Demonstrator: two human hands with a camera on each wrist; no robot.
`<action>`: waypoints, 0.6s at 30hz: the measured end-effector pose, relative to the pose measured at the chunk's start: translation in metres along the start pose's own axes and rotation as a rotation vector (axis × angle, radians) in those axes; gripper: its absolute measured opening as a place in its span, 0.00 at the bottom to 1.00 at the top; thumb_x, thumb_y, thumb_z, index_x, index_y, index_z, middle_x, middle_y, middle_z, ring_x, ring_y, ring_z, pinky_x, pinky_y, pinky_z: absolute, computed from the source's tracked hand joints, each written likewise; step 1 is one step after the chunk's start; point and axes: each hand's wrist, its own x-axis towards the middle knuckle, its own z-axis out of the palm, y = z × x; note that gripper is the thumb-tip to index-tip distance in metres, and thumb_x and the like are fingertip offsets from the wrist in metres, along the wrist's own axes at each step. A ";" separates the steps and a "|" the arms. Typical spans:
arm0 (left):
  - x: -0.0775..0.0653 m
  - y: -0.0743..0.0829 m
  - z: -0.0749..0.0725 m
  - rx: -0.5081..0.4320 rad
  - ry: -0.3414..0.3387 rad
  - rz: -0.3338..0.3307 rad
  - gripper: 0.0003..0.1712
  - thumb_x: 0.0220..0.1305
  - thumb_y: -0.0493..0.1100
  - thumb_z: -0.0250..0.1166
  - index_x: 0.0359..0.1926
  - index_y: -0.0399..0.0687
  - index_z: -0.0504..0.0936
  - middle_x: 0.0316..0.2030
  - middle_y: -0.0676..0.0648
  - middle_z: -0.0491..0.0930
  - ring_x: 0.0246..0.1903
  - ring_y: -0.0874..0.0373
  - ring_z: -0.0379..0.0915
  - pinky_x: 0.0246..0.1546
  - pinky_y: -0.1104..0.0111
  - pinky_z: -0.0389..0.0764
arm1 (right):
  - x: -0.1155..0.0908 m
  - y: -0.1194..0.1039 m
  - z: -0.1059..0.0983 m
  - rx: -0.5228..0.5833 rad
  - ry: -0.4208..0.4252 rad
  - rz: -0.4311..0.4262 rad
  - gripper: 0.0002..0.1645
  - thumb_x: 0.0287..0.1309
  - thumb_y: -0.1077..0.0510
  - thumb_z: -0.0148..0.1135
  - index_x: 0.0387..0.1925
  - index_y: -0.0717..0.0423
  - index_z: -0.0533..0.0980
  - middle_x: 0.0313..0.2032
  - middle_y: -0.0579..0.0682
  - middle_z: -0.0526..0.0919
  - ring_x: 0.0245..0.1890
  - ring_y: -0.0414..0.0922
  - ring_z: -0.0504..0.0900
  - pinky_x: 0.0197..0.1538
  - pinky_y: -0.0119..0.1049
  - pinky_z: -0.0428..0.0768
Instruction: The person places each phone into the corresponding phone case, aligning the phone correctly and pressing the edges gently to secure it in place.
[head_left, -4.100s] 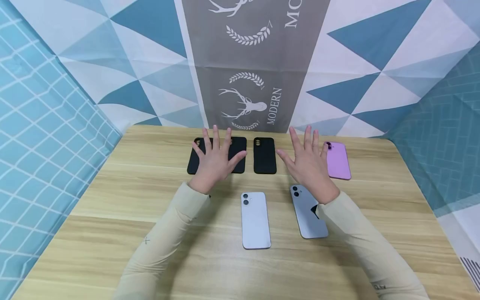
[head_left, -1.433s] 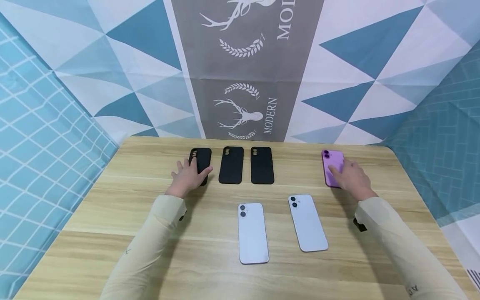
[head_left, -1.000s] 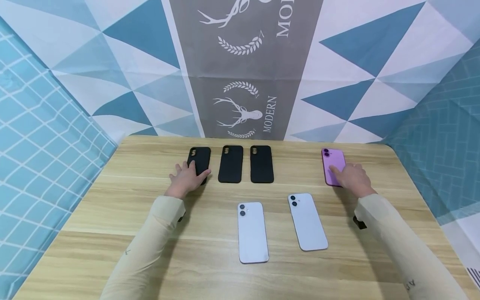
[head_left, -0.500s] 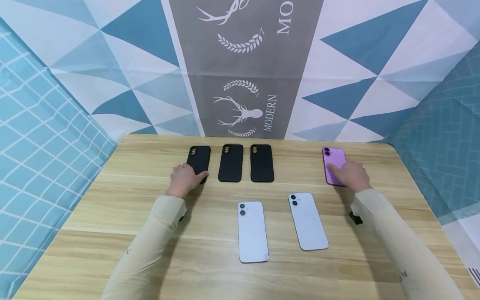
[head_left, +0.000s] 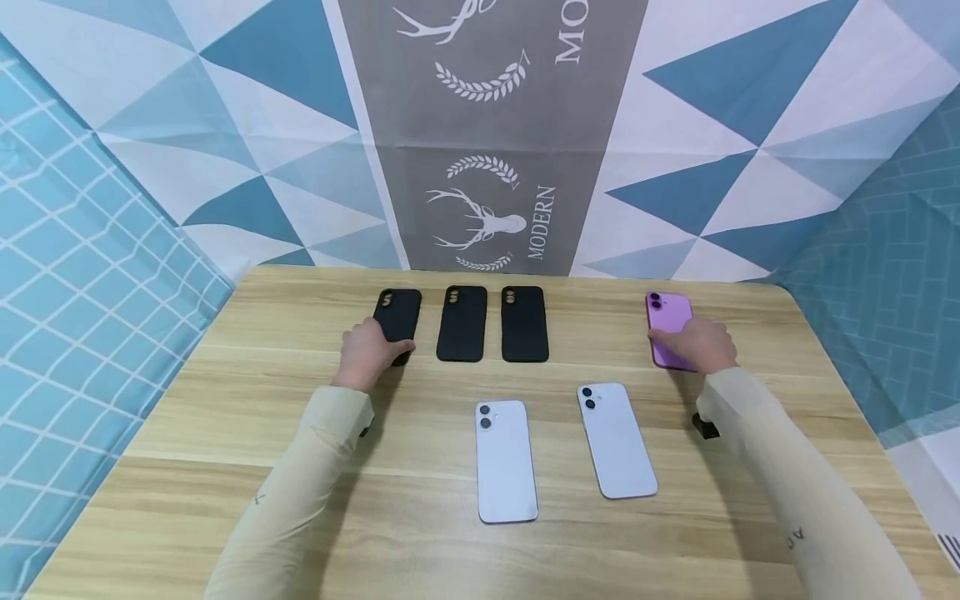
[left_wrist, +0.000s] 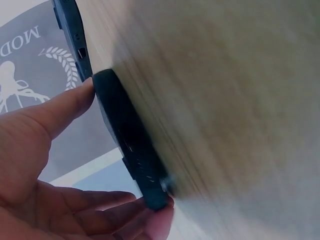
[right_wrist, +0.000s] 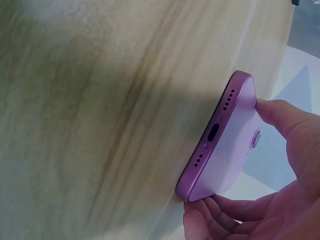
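Observation:
My left hand (head_left: 363, 353) pinches the leftmost black phone case (head_left: 399, 312) across its width, with the thumb at its right edge and the fingers at its left. In the left wrist view that black case (left_wrist: 127, 127) shows end-on, close over the wood, between thumb and fingertips. At the far right, my right hand (head_left: 707, 343) holds a purple smartphone (head_left: 670, 312) by its long edges. Its charging port and speaker holes face the camera in the right wrist view, where the purple phone (right_wrist: 222, 150) appears lower end first.
Two more black phone cases, the middle one (head_left: 462, 323) and the right one (head_left: 525, 323), lie in the back row. Nearer me are two pale smartphones, one in the centre (head_left: 506, 462) and one tilted (head_left: 617, 442). A patterned cloth (head_left: 487, 125) rises behind the table (head_left: 420, 533).
Both hands, earlier spread above the middle of the back row, have moved outward and down. The left fingers have drawn in around the black case, the right ones around the purple phone.

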 end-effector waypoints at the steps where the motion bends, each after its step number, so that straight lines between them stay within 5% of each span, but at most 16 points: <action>1: 0.000 0.000 0.000 -0.007 0.005 -0.010 0.41 0.55 0.59 0.65 0.51 0.23 0.70 0.44 0.26 0.74 0.46 0.31 0.70 0.51 0.45 0.72 | 0.000 0.000 0.000 0.003 0.000 0.009 0.46 0.56 0.32 0.51 0.46 0.76 0.70 0.42 0.73 0.72 0.38 0.59 0.70 0.27 0.39 0.71; 10: 0.002 -0.003 -0.002 -0.025 0.001 -0.027 0.49 0.53 0.61 0.66 0.58 0.21 0.64 0.51 0.25 0.69 0.53 0.29 0.62 0.56 0.44 0.69 | 0.007 -0.002 0.003 0.049 -0.005 0.096 0.52 0.50 0.30 0.54 0.50 0.78 0.65 0.43 0.73 0.68 0.40 0.59 0.66 0.34 0.46 0.72; 14: 0.006 -0.006 -0.006 -0.036 -0.024 -0.031 0.41 0.58 0.57 0.64 0.55 0.21 0.68 0.50 0.25 0.71 0.53 0.31 0.64 0.55 0.46 0.70 | 0.010 0.001 0.002 0.096 0.010 0.094 0.56 0.48 0.30 0.57 0.54 0.79 0.62 0.47 0.75 0.66 0.44 0.62 0.66 0.41 0.53 0.75; 18: 0.009 -0.010 -0.010 -0.083 -0.054 -0.047 0.30 0.61 0.52 0.62 0.48 0.25 0.73 0.43 0.29 0.75 0.42 0.39 0.72 0.42 0.54 0.77 | 0.012 0.006 0.000 0.137 0.009 0.063 0.57 0.48 0.31 0.60 0.57 0.79 0.61 0.52 0.76 0.65 0.48 0.64 0.65 0.47 0.58 0.74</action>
